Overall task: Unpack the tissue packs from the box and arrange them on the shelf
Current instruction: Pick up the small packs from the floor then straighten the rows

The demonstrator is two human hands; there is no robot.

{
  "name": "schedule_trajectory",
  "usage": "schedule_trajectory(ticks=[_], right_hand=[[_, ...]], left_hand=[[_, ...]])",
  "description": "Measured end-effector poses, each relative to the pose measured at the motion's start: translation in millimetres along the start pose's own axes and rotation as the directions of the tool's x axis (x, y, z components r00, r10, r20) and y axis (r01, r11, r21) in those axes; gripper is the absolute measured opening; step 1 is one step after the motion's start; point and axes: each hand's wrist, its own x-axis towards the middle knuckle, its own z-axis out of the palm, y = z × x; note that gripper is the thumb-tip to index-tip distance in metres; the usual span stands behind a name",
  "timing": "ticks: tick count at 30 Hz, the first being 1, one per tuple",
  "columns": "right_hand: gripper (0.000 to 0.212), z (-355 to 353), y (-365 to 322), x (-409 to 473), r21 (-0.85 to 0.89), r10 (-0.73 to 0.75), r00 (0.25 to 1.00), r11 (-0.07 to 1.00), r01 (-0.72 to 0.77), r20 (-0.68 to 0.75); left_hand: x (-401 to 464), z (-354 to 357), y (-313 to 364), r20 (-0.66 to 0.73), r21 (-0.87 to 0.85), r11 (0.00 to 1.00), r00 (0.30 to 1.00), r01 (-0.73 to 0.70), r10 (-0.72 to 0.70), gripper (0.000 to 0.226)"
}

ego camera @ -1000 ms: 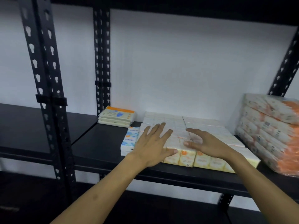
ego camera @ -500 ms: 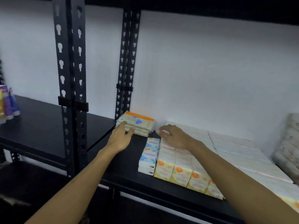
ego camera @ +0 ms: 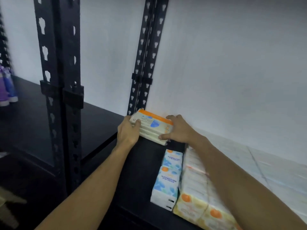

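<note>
Here, gripping a stack of tissue packs (ego camera: 152, 126) from both ends on the black shelf (ego camera: 141, 163).
Left hand (ego camera: 127, 131) curled round its left end, right hand (ego camera: 177, 130) clamping its right; stack near the back wall, beside a rear upright (ego camera: 144, 63).

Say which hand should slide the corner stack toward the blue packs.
Left, probably. The left hand grips the stack on its far side from the blue packs, so it can push; the right hand sits between them.
</note>
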Motion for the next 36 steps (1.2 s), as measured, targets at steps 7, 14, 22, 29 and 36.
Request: schedule_trajectory(ticks=[7, 14, 22, 29, 36], right_hand=[[0.086, 5.5, 0.3, 8.8, -0.073, -0.004, 1.000, 0.997, 0.005, 0.012], [0.087, 2.8, -0.3, 6.3, 0.018, -0.040, 0.998, 0.999, 0.041, -0.038], [0.092, 8.8, -3.7, 3.5, -0.028, -0.010, 1.000, 1.000, 0.011, 0.028], [0.095, 12.2, -1.4, 9.4, -0.017, -0.019, 0.999, 1.000, 0.019, 0.031], [0.088, 15.9, -7.4, 7.6, -0.052, -0.044, 0.999, 0.998, 0.044, -0.008]], left_hand=[[15.3, 0.5, -10.5, -0.039, -0.051, 0.999, 0.999, 0.018, -0.020, 0.042], [17.0, -6.0, -7.7, -0.076, -0.067, 0.998, 0.997, -0.010, 0.005, 0.035], [21.6, -8.0, -11.8, -0.047, -0.082, 0.997, 0.999, 0.007, -0.011, 0.036], [24.2, -7.4, -13.1, -0.016, -0.093, 0.996, 1.000, 0.002, -0.003, 0.036], [22.4, -9.5, -11.3, -0.014, -0.103, 0.995, 1.000, 0.007, -0.009, 0.034]])
